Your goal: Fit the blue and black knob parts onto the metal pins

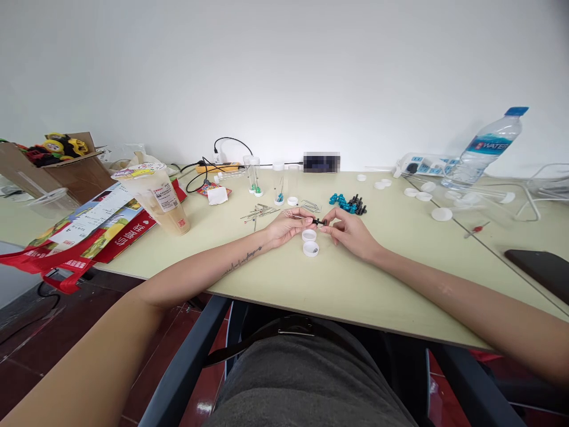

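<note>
Both grips pinched: left hand [288,226] & right hand [349,231] hold small black bead [319,222] on thin pin betw. fingertips.

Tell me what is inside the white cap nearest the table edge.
The round white plastic cap holds a few small dark pieces, too small to identify. Nothing covers it; a second white cap sits just behind.
</note>
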`<state>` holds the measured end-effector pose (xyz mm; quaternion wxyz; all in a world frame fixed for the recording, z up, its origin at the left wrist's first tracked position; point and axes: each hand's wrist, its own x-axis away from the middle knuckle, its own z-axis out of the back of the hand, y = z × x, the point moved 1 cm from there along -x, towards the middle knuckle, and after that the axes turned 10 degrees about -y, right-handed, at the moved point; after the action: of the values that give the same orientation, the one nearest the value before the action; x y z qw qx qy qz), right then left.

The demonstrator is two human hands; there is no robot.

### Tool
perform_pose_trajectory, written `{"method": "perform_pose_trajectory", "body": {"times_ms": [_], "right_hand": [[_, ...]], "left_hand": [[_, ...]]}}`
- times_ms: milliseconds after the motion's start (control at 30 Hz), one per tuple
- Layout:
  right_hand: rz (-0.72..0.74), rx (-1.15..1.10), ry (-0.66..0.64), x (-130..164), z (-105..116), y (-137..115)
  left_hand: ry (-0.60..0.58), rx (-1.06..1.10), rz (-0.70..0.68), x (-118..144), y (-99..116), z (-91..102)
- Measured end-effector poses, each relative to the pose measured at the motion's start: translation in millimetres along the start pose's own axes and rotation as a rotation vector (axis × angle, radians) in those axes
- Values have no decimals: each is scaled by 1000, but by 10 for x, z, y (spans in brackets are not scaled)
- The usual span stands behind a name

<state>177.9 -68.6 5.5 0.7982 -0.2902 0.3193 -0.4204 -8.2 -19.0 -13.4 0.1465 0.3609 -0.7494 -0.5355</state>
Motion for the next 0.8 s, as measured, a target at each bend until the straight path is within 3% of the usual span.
{"method": "perform_pose_trajectory", "body": {"times_ms": [200,467,800], "right_hand": [[7,13,-98,-5,7,-9],[26,-12,21,10,-5,3],[19,35,-25,19,22,-26]], "left_hand": [[1,-3,12,10,8,-26],[-3,-21,-1,1,3,10],[-33,-53,16,4,-3,23]]}}
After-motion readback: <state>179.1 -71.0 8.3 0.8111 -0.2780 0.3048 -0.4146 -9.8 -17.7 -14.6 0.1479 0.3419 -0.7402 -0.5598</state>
